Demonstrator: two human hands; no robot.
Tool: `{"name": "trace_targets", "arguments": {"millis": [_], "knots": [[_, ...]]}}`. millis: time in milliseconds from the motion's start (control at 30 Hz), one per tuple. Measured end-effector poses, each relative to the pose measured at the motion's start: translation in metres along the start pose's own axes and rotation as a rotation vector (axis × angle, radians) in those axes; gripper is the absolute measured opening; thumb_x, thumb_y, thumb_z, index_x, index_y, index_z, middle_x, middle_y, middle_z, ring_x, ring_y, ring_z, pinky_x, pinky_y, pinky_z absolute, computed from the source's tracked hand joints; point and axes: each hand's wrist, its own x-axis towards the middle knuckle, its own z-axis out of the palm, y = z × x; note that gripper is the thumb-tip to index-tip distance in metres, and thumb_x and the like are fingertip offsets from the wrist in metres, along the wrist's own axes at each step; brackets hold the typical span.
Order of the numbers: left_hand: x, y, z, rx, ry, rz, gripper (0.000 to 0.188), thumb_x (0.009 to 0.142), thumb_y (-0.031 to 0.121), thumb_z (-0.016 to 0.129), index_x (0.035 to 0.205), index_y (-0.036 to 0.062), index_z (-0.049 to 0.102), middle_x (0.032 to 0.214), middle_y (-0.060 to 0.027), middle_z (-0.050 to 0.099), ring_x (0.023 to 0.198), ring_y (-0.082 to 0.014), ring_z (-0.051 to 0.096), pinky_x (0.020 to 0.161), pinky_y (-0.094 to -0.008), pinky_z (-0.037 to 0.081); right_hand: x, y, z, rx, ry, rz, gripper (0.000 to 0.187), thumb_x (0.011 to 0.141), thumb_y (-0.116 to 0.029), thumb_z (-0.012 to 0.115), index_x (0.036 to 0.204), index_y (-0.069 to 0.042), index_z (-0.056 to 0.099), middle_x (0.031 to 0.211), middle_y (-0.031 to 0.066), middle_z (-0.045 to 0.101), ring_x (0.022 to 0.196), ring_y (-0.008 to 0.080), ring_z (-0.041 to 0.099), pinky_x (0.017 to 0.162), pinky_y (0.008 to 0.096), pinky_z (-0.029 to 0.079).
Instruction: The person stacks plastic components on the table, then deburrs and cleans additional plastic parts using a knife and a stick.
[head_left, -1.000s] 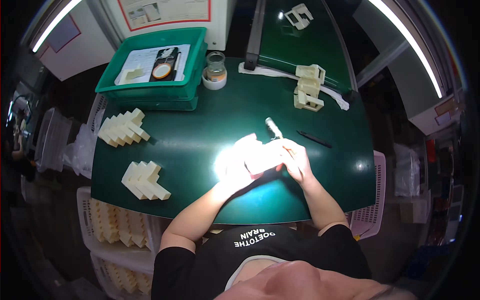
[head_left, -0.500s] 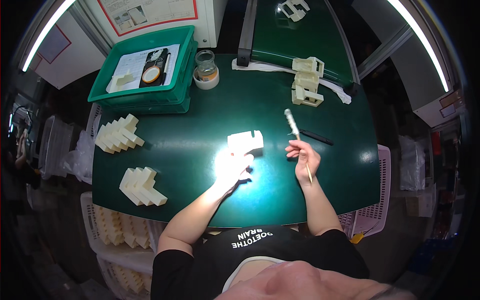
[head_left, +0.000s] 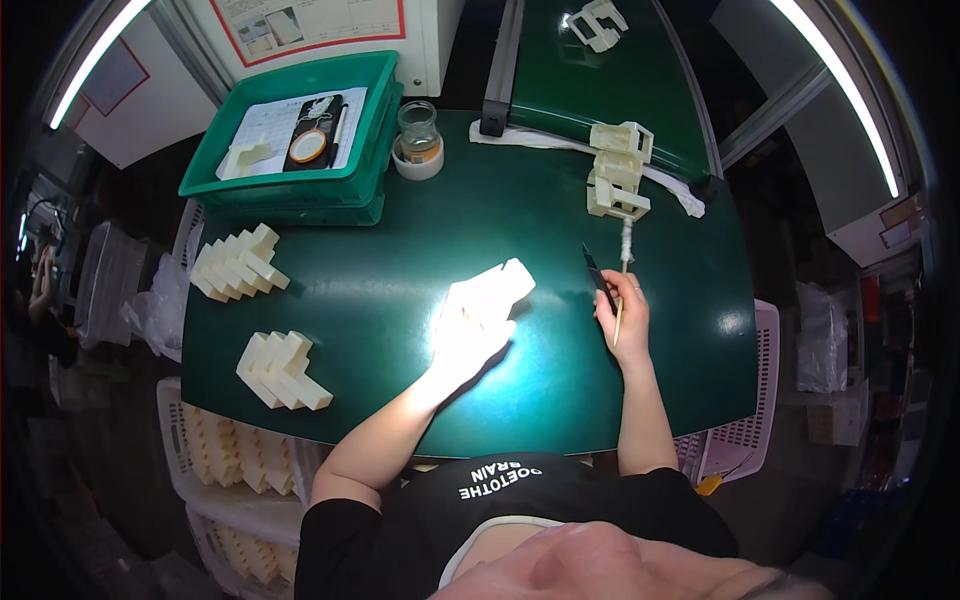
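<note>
Under the bright glare, my left hand is closed round a white moulded plastic part, whose near end is washed out. My right hand grips a slim black craft knife, its pointed end toward the far left. In the same hand lies a wooden stick with a white cotton-wrapped tip, which points away from me. Just beyond that tip, several cream frame-shaped parts stand in a row by the belt's near end.
Two nested groups of cream parts, a farther one and a nearer one, lie at left. A green tray holds papers; a glass jar sits in a white ring beside it. A green conveyor belt carries another part.
My right hand has picked up the black craft knife from the table, keeping the cotton-tipped stick. My left hand has turned and lifted the white part slightly to the right.
</note>
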Motion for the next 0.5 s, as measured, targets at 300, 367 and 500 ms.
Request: {"name": "trace_targets", "arguments": {"millis": [300, 367, 500], "knots": [[0.006, 0.006, -0.007, 0.556, 0.003, 0.321, 0.058, 0.07, 0.01, 0.08, 0.12, 0.0029, 0.052, 0.115, -0.0132, 0.056, 0.117, -0.0312, 0.053, 0.105, -0.0473, 0.04, -0.022, -0.056, 0.02, 0.792, -0.438, 0.55, 0.012, 0.095, -0.003, 0.055, 0.1, 0.003, 0.065, 0.071, 0.0056, 0.064, 0.051, 0.0074, 0.056, 0.047, 0.0196, 0.046], [0.005, 0.001, -0.007, 0.389, -0.053, 0.253, 0.059, 0.07, 0.011, 0.082, 0.12, 0.0035, 0.053, 0.115, -0.0137, 0.056, 0.121, -0.0326, 0.05, 0.107, -0.0467, 0.038, -0.023, -0.057, 0.019, 0.789, -0.445, 0.553, 0.012, 0.095, -0.003, 0.055, 0.099, 0.003, 0.065, 0.07, 0.0055, 0.064, 0.052, 0.0071, 0.056, 0.047, 0.0195, 0.045], [0.003, 0.0, -0.004, 0.327, -0.097, 0.243, 0.053, 0.083, 0.009, 0.067, 0.129, -0.0008, 0.045, 0.107, -0.0081, 0.051, 0.097, -0.0152, 0.055, 0.115, -0.0504, 0.026, -0.023, -0.061, 0.015, 0.751, -0.468, 0.599, 0.012, 0.095, -0.004, 0.056, 0.097, 0.002, 0.067, 0.069, 0.0049, 0.064, 0.051, 0.0065, 0.056, 0.045, 0.0194, 0.044]]}}
